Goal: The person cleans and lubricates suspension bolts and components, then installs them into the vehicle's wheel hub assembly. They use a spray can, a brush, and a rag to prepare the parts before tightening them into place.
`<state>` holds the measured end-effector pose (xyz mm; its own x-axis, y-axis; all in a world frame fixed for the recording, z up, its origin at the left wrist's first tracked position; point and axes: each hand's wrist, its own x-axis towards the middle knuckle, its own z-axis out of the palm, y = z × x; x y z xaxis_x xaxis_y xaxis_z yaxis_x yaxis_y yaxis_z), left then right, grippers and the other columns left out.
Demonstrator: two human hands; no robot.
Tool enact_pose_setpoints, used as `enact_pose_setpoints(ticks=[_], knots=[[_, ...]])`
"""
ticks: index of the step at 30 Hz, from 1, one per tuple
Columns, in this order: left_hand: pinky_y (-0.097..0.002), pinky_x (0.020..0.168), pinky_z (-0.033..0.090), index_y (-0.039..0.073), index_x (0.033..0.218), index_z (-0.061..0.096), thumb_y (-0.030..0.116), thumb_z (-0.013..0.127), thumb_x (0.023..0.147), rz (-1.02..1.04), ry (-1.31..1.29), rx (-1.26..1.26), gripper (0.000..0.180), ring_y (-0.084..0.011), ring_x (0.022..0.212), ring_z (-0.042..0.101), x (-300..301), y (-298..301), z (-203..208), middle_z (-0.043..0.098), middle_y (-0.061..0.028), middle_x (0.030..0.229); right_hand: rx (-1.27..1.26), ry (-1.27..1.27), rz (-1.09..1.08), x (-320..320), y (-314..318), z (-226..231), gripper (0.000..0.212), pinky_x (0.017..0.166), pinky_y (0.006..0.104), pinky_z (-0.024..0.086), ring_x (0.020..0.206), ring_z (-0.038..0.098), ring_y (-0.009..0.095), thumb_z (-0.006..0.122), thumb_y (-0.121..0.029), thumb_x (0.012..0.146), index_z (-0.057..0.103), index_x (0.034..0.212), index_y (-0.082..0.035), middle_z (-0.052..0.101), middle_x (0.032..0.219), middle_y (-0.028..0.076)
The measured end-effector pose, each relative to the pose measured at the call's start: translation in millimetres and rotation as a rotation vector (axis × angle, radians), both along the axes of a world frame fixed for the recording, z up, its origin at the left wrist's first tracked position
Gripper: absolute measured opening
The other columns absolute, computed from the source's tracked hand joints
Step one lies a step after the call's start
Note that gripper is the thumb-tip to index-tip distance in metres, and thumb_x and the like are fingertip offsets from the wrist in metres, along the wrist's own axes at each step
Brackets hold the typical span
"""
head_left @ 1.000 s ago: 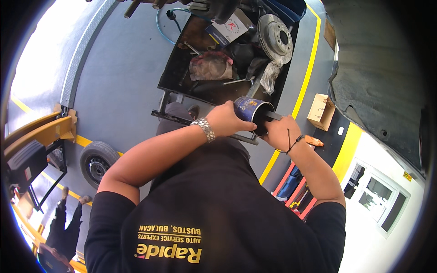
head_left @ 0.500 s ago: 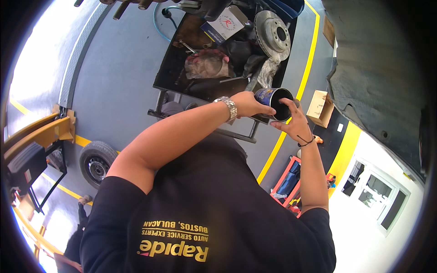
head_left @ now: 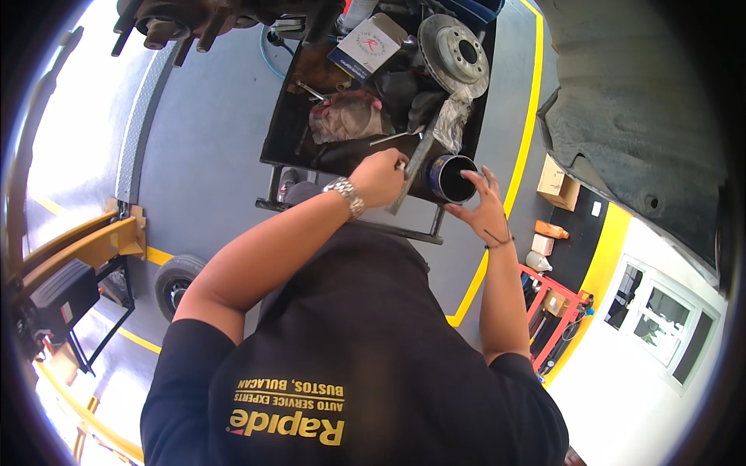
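At the near right corner of the black tray (head_left: 289,151), we have the dark blue can (head_left: 447,180), its mouth facing up toward us. Our right hand (head_left: 483,206) pinches it at the rim, thumb low and a finger at the mouth, the other fingers spread. Our left hand (head_left: 378,179) is curled just beside the flat metal bar (head_left: 414,167); whether its fingers close on anything, we cannot tell.

As we judge it, the step in hand is handling the can, and the next move calls for a steady right hold and care around the bar, which juts past the tray's near edge.

Counting, we find one can and one bar; in the tray, one brake disc (head_left: 454,60), one white-and-blue box (head_left: 368,46), one crumpled wrapper (head_left: 452,120) and one stained rag (head_left: 346,116). The smaller tools lie too jumbled to count. On the floor we see one open carton (head_left: 558,186), one orange bottle (head_left: 551,230) and one white jug (head_left: 538,262).
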<state>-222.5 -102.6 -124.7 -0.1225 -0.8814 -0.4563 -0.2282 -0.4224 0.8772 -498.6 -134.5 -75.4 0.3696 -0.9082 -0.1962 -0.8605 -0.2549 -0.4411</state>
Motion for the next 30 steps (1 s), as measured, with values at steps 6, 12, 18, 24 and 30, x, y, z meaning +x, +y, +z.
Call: enact_pose_setpoints(ticks=[6, 12, 18, 24, 30], knots=[[-0.0285, 0.077, 0.054, 0.003, 0.124, 0.066, 0.009, 0.074, 0.092, 0.153, -0.088, -0.380, 0.033, -0.0155, 0.072, 0.060, 29, 29, 43, 0.062, -0.0025, 0.085, -0.040, -0.263, -0.049, 5, 26, 49, 0.061, 0.101, 0.0425, 0.048, 0.128, 0.054, 0.033, 0.080, -0.024, 0.081, 0.063, 0.138, -0.014, 0.050, 0.142, 0.020], [-0.0224, 0.071, 0.053, 0.001, 0.118, 0.058, 0.001, 0.068, 0.096, 0.428, 0.363, -0.251, 0.024, -0.0081, 0.087, 0.066, 26, 38, 83, 0.070, -0.0055, 0.100, 0.270, -0.891, -0.046, 53, 40, 63, 0.070, 0.094, 0.0350, 0.044, 0.112, 0.053, 0.020, 0.060, -0.007, 0.082, 0.049, 0.151, -0.003, 0.052, 0.132, 0.012], [-0.0282, 0.084, 0.059, -0.001, 0.113, 0.052, -0.001, 0.075, 0.091, 0.436, 0.460, -0.350, 0.032, -0.0169, 0.100, 0.073, 24, 59, 113, 0.073, -0.0135, 0.106, 0.300, -1.096, 0.154, 89, 54, 76, 0.093, 0.096, 0.0351, 0.042, 0.110, 0.051, 0.021, 0.056, 0.002, 0.074, 0.029, 0.162, -0.004, 0.051, 0.131, 0.012], [-0.0372, 0.092, 0.061, 0.000, 0.112, 0.044, -0.011, 0.075, 0.087, 0.230, 0.261, -0.641, 0.042, -0.0269, 0.110, 0.071, 33, 80, 125, 0.068, -0.0221, 0.118, 0.011, -0.819, 0.284, 106, 54, 92, 0.103, 0.093, 0.0407, 0.047, 0.107, 0.053, 0.029, 0.057, 0.010, 0.068, 0.023, 0.164, -0.006, 0.051, 0.129, 0.018], [-0.0360, 0.086, 0.062, 0.000, 0.110, 0.046, -0.007, 0.081, 0.083, 0.186, 0.193, -0.793, 0.045, -0.0271, 0.104, 0.073, 34, 85, 136, 0.070, -0.0237, 0.111, -0.393, -0.550, 0.369, 120, 53, 93, 0.103, 0.093, 0.0476, 0.049, 0.108, 0.054, 0.043, 0.061, 0.008, 0.071, 0.020, 0.164, -0.011, 0.049, 0.130, 0.027]])
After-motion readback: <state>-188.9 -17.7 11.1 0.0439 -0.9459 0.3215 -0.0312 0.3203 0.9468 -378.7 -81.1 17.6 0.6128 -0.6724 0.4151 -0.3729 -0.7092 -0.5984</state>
